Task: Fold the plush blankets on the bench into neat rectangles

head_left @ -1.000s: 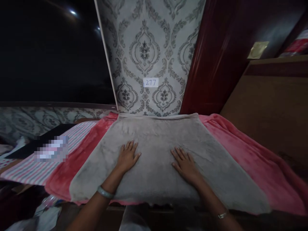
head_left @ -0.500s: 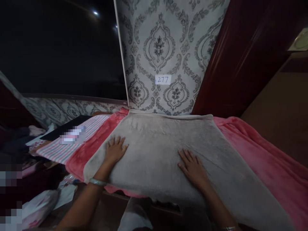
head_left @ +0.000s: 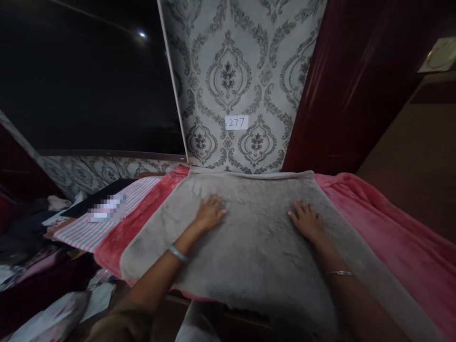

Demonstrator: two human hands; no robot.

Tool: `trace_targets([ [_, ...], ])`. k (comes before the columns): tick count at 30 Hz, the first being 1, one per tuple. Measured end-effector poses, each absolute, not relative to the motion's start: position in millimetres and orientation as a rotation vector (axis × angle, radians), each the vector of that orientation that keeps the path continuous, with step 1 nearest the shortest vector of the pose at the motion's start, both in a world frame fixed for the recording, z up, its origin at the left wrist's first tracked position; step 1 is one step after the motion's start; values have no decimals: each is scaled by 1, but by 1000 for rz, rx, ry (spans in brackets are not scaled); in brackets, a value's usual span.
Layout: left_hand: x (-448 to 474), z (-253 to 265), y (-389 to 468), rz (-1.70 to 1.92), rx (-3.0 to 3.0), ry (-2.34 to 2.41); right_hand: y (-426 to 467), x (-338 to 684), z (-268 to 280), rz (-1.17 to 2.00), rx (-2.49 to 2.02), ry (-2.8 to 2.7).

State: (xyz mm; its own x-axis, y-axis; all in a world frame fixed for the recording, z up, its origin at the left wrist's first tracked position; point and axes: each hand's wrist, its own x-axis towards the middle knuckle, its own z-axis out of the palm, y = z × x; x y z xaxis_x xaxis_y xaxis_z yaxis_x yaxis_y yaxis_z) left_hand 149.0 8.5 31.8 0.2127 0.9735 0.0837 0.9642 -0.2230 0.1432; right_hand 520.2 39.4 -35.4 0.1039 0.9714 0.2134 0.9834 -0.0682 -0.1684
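A grey plush blanket point(head_left: 245, 251) lies spread over a surface against the wall, its far edge slightly folded. On its upper left part rests my left hand point(head_left: 211, 212), palm down with the fingers spread; motion blurs it a little. My right hand point(head_left: 307, 219) lies flat on the upper right part, fingers apart. Neither hand grips the fabric. Beneath the grey piece, a pink-red plush cloth point(head_left: 381, 232) shows on the right and as a red strip on the left.
A striped cloth point(head_left: 81, 232) lies left of the red strip. Clothes and a pale bag point(head_left: 53, 316) are heaped at lower left. A large dark screen point(head_left: 89, 85) hangs at left. The wall bears a paper label point(head_left: 236, 122); a dark red panel point(head_left: 342, 80) stands at right.
Both hands have slid forward across the grey blanket, toward the wall. My left hand has also shifted right, and my right hand a little to the right.
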Motion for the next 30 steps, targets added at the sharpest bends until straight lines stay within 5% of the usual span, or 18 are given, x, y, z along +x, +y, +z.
trace_targets([
  [4, 234, 12, 44, 236, 2569, 1470, 36, 517, -59, -93, -2163, -2005],
  [9, 241, -16, 73, 219, 2516, 1593, 33, 519, -60, -130, -2180, -2033],
  [23, 9, 1, 72, 56, 1973, 2476, 36, 524, -65, -103, -2184, -2030],
  [30, -34, 5, 32, 50, 1769, 2581, 39, 525, -68, -94, -2153, -2023],
])
